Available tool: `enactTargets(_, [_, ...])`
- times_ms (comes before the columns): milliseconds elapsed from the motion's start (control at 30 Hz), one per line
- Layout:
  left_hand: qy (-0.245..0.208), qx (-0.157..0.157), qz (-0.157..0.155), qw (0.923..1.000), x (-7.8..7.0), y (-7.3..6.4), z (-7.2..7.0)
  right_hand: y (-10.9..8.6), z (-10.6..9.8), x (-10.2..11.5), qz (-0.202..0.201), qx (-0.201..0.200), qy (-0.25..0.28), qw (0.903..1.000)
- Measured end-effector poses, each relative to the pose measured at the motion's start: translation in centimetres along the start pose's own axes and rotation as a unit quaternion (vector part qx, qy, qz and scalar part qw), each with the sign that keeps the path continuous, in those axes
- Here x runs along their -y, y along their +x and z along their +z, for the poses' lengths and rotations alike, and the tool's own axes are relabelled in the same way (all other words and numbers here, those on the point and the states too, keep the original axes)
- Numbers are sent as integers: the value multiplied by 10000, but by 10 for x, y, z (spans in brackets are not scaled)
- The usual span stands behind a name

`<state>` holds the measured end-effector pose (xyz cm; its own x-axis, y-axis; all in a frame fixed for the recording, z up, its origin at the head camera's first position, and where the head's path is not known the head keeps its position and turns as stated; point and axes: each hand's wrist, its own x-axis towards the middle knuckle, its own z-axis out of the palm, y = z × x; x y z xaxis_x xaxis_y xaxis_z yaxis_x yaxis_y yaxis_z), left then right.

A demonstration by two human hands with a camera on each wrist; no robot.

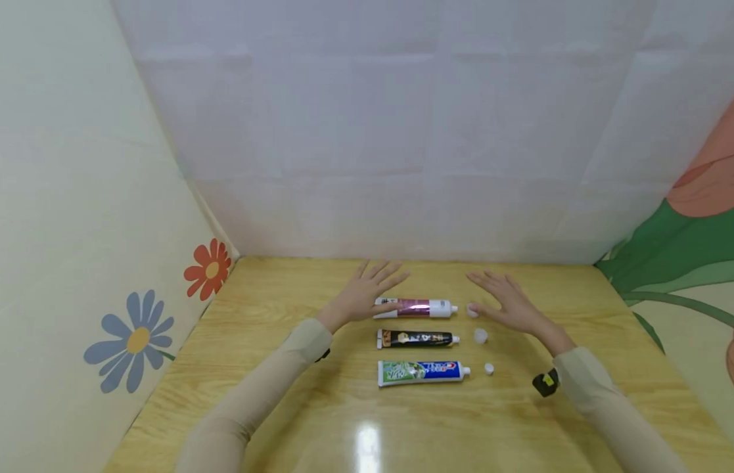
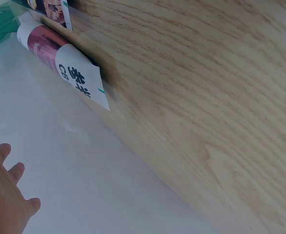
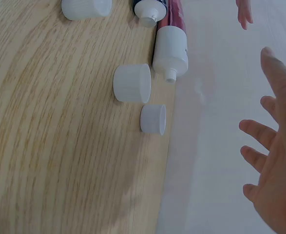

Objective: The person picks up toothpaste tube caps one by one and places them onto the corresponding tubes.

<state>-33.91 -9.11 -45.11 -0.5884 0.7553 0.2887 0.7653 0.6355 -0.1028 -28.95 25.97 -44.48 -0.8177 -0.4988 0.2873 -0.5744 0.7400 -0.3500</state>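
Three uncapped toothpaste tubes lie in a column on the table, nozzles to the right: a white and pink tube (image 1: pixel 426 308) farthest, a black tube (image 1: pixel 422 339) in the middle, a green and blue tube (image 1: pixel 422 372) nearest. Beside each nozzle is a white cap: the far cap (image 1: pixel 472 312), middle cap (image 1: pixel 480 336) and near cap (image 1: pixel 489 369). With fingers spread, my left hand (image 1: pixel 362 294) hovers by the pink tube's flat end, partly covering it in the head view. Fingers extended, my right hand (image 1: pixel 513 309) is raised near the far cap. Both hands hold nothing.
The wooden table (image 1: pixel 272 309) ends at a pale cloth backdrop (image 1: pixel 426 164). Flower-printed cloth (image 1: pixel 59 217) hangs on the left, and another printed cloth (image 1: pixel 698 263) on the right. A small black device (image 1: pixel 545 382) sits at the right wrist.
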Motion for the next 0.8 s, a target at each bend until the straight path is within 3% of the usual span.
enactTargets(433, [-138,167,10,9998,3,1,6,1,6,-3,-25,29,552,9985])
enactTargets(800, [-433,542,-48,9976,3,2,14,-3,15,-19,-70,21,889,9960])
